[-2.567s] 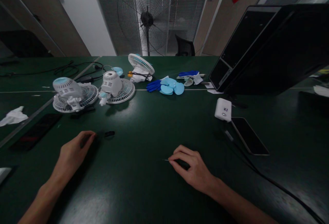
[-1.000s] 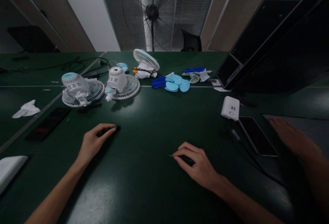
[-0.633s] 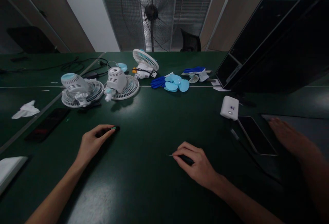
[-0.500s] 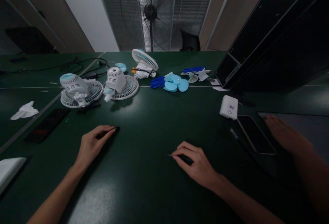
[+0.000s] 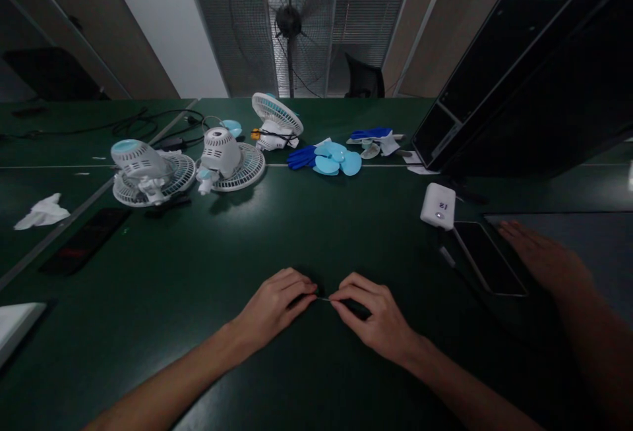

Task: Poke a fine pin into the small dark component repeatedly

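Observation:
My left hand [image 5: 283, 300] is closed in a pinch near the middle front of the green table. Its fingertips hold a small dark piece [image 5: 318, 290], mostly hidden. Just to the right, my right hand [image 5: 373, 312] is wrapped around a screwdriver with a dark handle [image 5: 360, 310], largely covered by the fingers. Its thin metal shaft [image 5: 323, 298] points left and reaches the left fingertips. Whether the tip touches the small piece I cannot tell.
White fan parts [image 5: 222, 157] stand at the back left, near a blue fan blade [image 5: 336, 158] and blue gloves [image 5: 301, 157]. To the right are a white box [image 5: 438, 206], a phone [image 5: 489, 259], a cable, a monitor [image 5: 494, 88] and another person's hand [image 5: 539, 256].
My left hand has moved right and toward me with the small dark piece, up to the screwdriver's tip. My right hand has stayed almost in place.

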Motion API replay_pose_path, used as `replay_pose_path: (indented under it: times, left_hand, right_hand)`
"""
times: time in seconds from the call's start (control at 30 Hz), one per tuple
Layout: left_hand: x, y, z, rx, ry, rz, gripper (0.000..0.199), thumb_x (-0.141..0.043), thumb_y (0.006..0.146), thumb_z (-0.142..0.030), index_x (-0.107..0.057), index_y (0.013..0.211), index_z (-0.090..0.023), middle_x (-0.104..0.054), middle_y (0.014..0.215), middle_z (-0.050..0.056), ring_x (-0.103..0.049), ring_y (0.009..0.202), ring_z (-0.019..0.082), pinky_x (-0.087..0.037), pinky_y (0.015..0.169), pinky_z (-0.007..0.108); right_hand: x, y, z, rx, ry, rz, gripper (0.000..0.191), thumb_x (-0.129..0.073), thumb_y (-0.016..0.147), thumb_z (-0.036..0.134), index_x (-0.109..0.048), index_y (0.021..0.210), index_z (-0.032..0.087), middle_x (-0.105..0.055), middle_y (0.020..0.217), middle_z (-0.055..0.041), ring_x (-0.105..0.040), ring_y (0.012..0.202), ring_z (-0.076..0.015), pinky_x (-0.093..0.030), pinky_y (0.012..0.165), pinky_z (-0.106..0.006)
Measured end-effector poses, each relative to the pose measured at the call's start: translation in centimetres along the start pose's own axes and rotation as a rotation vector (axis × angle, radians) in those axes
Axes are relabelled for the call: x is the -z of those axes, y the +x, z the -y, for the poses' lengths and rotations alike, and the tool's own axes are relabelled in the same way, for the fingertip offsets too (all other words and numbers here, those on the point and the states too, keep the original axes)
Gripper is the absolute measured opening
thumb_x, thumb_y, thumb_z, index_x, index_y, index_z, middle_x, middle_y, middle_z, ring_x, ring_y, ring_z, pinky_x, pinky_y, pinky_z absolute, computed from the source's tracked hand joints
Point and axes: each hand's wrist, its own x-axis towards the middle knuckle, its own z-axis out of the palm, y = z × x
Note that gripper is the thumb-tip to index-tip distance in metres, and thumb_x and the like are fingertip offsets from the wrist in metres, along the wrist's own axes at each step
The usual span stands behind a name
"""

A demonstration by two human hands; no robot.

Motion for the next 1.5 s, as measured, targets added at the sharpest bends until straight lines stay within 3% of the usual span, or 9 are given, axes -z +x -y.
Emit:
replay_pose_path:
  times: [0.3,0.57,0.8,1.03,1.13,1.3,1.4,1.5]
  left_hand:
    - [0.6,0.6,0.0,0.175,-0.171,0.032,0.024,-0.069,0.096,-0.021,-0.067,0.12,-0.026,-0.07,0.112,0.003,-0.062,0.106,0.018,-0.05,0.093,0.033]
    - [0.6,0.6,0.2,0.141,-0.163,0.051,0.017,-0.065,0.1,-0.025,-0.069,0.117,-0.024,-0.068,0.112,0.004,-0.061,0.106,0.019,-0.05,0.094,0.034]
    - [0.4,0.6,0.4,0.092,-0.143,0.039,0.017,-0.064,0.1,-0.024,-0.069,0.117,-0.023,-0.068,0.111,0.007,-0.061,0.106,0.021,-0.051,0.092,0.038]
    - [0.8,0.6,0.1,0.098,-0.09,0.05,0.018,-0.063,0.101,-0.026,-0.068,0.118,-0.024,-0.07,0.112,0.006,-0.063,0.105,0.02,-0.052,0.092,0.036]
    - [0.8,0.3,-0.7,0.027,-0.059,0.065,0.02,-0.06,0.103,-0.026,-0.065,0.121,-0.024,-0.072,0.114,0.007,-0.064,0.108,0.02,-0.052,0.096,0.037]
    - [0.4,-0.7,-2.0,-0.288,0.08,0.267,0.025,-0.054,0.105,-0.024,-0.06,0.129,-0.022,-0.073,0.129,0.008,-0.064,0.125,0.021,-0.047,0.108,0.036]
    - [1.8,-1.5,-0.4,-0.273,0.199,0.239,0.027,-0.05,0.106,-0.022,-0.06,0.131,-0.022,-0.071,0.134,0.009,-0.063,0.128,0.021,-0.048,0.109,0.037]
    - [5.6,-3.0,3.7,-0.072,0.284,0.149,0.028,-0.05,0.106,-0.024,-0.062,0.131,-0.025,-0.07,0.135,0.008,-0.064,0.127,0.021,-0.05,0.107,0.038]
  right_hand:
    - [-0.4,-0.1,-0.4,-0.004,-0.063,-0.071,0.014,-0.062,0.099,0.019,-0.074,0.103,0.023,-0.069,0.097,-0.0037,-0.07,0.083,-0.0165,-0.055,0.075,-0.029]
    - [-0.6,0.0,-0.4,-0.009,-0.135,-0.077,0.014,-0.062,0.098,0.019,-0.075,0.102,0.023,-0.07,0.097,-0.004,-0.069,0.079,-0.016,-0.055,0.072,-0.028]
    - [-0.9,1.0,1.4,0.057,0.048,-0.055,0.015,-0.062,0.1,0.022,-0.076,0.104,0.023,-0.07,0.098,-0.0047,-0.07,0.086,-0.018,-0.057,0.077,-0.03]
    - [0.5,0.5,-0.2,-0.004,-0.02,-0.13,0.015,-0.062,0.099,0.019,-0.076,0.103,0.023,-0.069,0.096,-0.0052,-0.069,0.084,-0.0187,-0.056,0.074,-0.032]
    - [0.7,0.6,-0.8,-0.026,-0.014,-0.188,0.014,-0.063,0.099,0.019,-0.076,0.102,0.023,-0.069,0.096,-0.0055,-0.069,0.085,-0.0196,-0.056,0.076,-0.033]
    - [0.8,0.8,-0.9,-0.064,0.013,-0.248,0.013,-0.064,0.099,0.021,-0.076,0.098,0.023,-0.07,0.093,-0.005,-0.07,0.085,-0.0202,-0.056,0.076,-0.033]
    - [0.9,0.8,-0.9,-0.074,0.03,-0.235,0.012,-0.064,0.099,0.022,-0.076,0.099,0.023,-0.071,0.094,-0.0053,-0.07,0.085,-0.0204,-0.057,0.077,-0.034]
    - [1.0,0.8,-0.9,-0.092,0.044,-0.202,0.012,-0.064,0.1,0.023,-0.076,0.1,0.023,-0.071,0.097,-0.0054,-0.07,0.086,-0.0202,-0.058,0.076,-0.034]
